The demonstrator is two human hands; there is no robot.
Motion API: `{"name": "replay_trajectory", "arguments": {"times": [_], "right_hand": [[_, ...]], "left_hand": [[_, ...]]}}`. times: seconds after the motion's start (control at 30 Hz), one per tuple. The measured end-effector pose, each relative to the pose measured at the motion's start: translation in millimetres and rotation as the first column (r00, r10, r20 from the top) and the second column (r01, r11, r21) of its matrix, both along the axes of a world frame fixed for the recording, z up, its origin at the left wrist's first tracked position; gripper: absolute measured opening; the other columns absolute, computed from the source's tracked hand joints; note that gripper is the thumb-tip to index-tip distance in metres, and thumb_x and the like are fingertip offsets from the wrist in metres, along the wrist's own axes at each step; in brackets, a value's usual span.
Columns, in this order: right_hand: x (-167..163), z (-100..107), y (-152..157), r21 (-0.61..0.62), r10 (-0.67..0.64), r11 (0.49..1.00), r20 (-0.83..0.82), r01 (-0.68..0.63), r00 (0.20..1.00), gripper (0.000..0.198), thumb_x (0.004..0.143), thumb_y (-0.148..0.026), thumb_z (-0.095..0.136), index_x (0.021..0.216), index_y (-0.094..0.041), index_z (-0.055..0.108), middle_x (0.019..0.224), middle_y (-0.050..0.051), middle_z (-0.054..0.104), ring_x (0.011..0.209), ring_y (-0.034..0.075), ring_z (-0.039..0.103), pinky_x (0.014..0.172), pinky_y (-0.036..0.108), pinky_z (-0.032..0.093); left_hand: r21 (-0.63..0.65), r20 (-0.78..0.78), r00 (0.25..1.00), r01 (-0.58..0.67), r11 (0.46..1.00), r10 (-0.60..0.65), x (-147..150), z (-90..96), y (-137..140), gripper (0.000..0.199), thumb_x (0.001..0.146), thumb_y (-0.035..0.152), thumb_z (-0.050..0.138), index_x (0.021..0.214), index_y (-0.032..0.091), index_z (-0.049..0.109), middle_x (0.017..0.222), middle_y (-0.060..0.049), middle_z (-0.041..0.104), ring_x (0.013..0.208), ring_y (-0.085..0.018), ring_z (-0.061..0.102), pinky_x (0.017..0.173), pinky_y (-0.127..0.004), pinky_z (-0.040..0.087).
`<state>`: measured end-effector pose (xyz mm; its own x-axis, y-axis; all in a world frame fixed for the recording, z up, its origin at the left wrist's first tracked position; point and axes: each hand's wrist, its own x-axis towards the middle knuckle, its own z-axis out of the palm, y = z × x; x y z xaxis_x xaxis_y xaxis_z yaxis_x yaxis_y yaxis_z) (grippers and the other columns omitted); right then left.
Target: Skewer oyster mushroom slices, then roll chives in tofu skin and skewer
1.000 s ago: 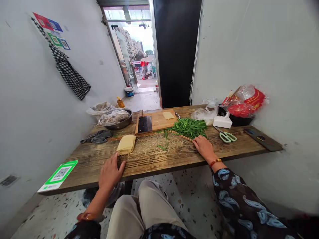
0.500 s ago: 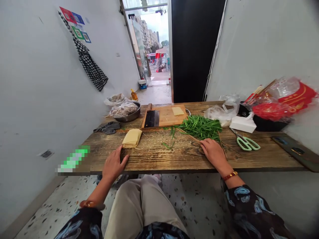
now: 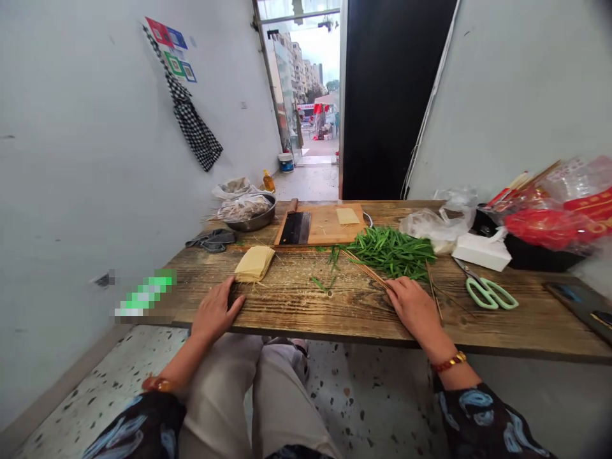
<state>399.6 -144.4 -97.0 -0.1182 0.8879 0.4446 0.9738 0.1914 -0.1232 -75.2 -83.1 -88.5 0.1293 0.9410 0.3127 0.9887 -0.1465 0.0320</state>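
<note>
My left hand (image 3: pixel 216 308) rests flat on the wooden table with its thumb spread. Its fingertips are at the near left corner of a stack of pale yellow tofu sheets (image 3: pixel 255 264). On the other side, my right hand (image 3: pixel 415 306) has its fingers closed over the near ends of a thin bundle of wooden skewers (image 3: pixel 367 269). Those skewers slant away beside a heap of cut green chives (image 3: pixel 389 250). A cutting board (image 3: pixel 325 231) behind holds a cleaver (image 3: pixel 295 228) and one more piece of tofu sheet (image 3: pixel 347 217).
At the back left is a metal bowl (image 3: pixel 255 223) with a plastic-wrapped bundle, near a grey cloth (image 3: pixel 210 240). Green-handled scissors (image 3: pixel 490 294), a white tissue box (image 3: pixel 482 250), plastic bags (image 3: pixel 437 222) and a phone (image 3: pixel 576 309) lie on the right. Loose skewers (image 3: pixel 434 290) lie beside my right hand.
The camera view has turned slightly to the left, so the room appears shifted right. Both hands keep their places on the table, by the tofu sheets and the skewers.
</note>
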Motion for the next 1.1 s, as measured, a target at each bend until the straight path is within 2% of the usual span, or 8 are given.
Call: {"name": "replay_trajectory", "arguments": {"times": [0.23, 0.53, 0.8, 0.93, 1.1], "right_hand": [[2, -1, 2, -0.001, 0.026, 1.000, 0.006, -0.026, 1.000, 0.025, 0.096, -0.024, 0.042, 0.110, -0.019, 0.061, 0.097, 0.009, 0.063, 0.089, 0.023, 0.056, 0.078, 0.033, 0.045], [22, -23, 9, 0.023, 0.046, 0.999, -0.010, -0.046, 0.999, 0.028, 0.095, -0.025, 0.040, 0.103, -0.017, 0.066, 0.089, 0.009, 0.064, 0.081, 0.023, 0.060, 0.077, 0.034, 0.047], [38, -36, 15, 0.072, -0.059, 0.996, 0.082, 0.053, 0.995, 0.035, 0.094, -0.032, 0.037, 0.100, -0.016, 0.067, 0.090, 0.010, 0.065, 0.080, 0.027, 0.061, 0.075, 0.040, 0.048], [36, -35, 15, 0.117, -0.055, 0.992, 0.111, 0.042, 0.992, 0.045, 0.095, -0.039, 0.033, 0.115, -0.011, 0.060, 0.103, 0.017, 0.063, 0.094, 0.031, 0.060, 0.082, 0.044, 0.048], [25, -24, 16, 0.141, -0.068, 0.989, 0.095, 0.054, 0.993, 0.050, 0.094, -0.044, 0.034, 0.128, -0.010, 0.051, 0.114, 0.020, 0.058, 0.104, 0.032, 0.057, 0.085, 0.043, 0.049]], "left_hand": [[-0.005, 0.023, 1.000, 0.006, 1.000, -0.006, -2, -1.1, 1, 0.062, 0.088, 0.049, 0.035, 0.138, 0.012, 0.036, 0.137, -0.015, 0.050, 0.125, -0.029, 0.047, 0.106, -0.043, 0.034], [0.000, 0.101, 0.995, 0.000, 1.000, 0.000, 5, -6.0, -5, 0.062, 0.089, 0.046, 0.040, 0.139, 0.011, 0.035, 0.140, -0.016, 0.047, 0.127, -0.028, 0.045, 0.108, -0.043, 0.032], [0.000, 0.213, 0.977, 0.013, 1.000, -0.013, 4, -2.7, -11, 0.063, 0.085, 0.040, 0.051, 0.140, 0.014, 0.033, 0.137, -0.015, 0.049, 0.124, -0.028, 0.047, 0.106, -0.043, 0.036], [0.060, 0.290, 0.954, 0.063, 0.996, -0.078, 6, 4.0, 3, 0.072, 0.081, 0.042, 0.059, 0.141, 0.014, 0.031, 0.140, -0.017, 0.043, 0.129, -0.028, 0.041, 0.108, -0.043, 0.034], [0.065, 0.261, 0.955, 0.129, 0.990, -0.141, 27, 14.0, 41, 0.094, 0.064, 0.046, 0.076, 0.141, 0.016, 0.031, 0.146, -0.021, 0.032, 0.133, -0.036, 0.034, 0.108, -0.052, 0.031]]}}
